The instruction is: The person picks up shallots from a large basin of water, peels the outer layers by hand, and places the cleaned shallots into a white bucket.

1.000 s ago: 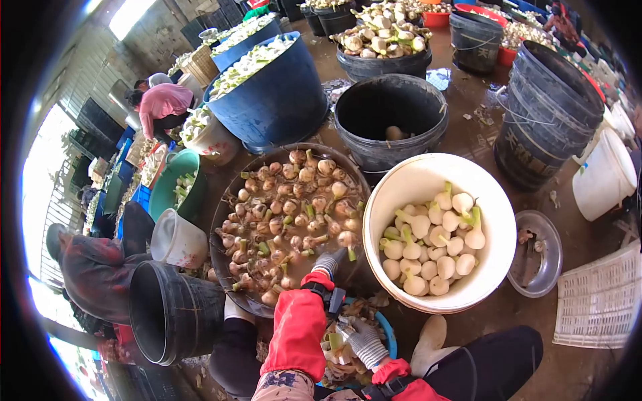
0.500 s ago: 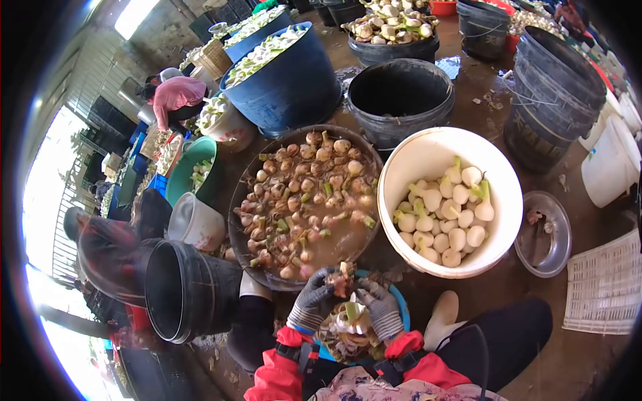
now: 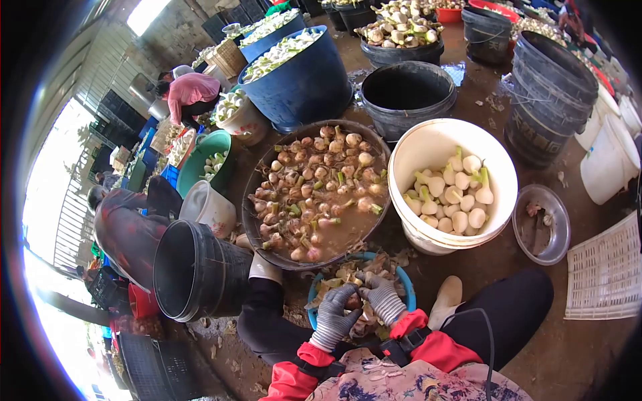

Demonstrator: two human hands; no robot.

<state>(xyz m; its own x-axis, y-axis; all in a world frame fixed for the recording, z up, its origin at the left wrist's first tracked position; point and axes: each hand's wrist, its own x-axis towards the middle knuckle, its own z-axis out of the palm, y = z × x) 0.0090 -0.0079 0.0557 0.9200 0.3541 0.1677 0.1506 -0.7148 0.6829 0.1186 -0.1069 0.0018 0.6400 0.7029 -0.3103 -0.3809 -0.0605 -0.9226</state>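
Observation:
Both of my hands wear grey gloves with striped cuffs, close together over a blue basin (image 3: 408, 292) of peelings. My left hand (image 3: 336, 315) is curled round a brownish-red bulb (image 3: 353, 301), mostly hidden by the fingers. Against the bulb's other side, my right hand (image 3: 380, 294) has its fingers bent; what they pinch is too small to make out. Ahead lies a wide dark tub (image 3: 251, 224) of unpeeled bulbs in muddy water. A white bucket (image 3: 428, 234) with peeled white bulbs (image 3: 461, 194) stands to its right.
An empty black bucket (image 3: 177, 271) leans at the left, near a crouching person (image 3: 127, 230). Another person in pink (image 3: 194, 90) bends over farther back. A clear bowl (image 3: 558, 244) and white basket (image 3: 605, 274) lie right. Black bucket (image 3: 411, 110) and blue tub (image 3: 301, 87) stand ahead.
The camera view has shifted. My hands have come lower and closer together, the bulb is now largely covered by my left hand, and the basin's peelings show more.

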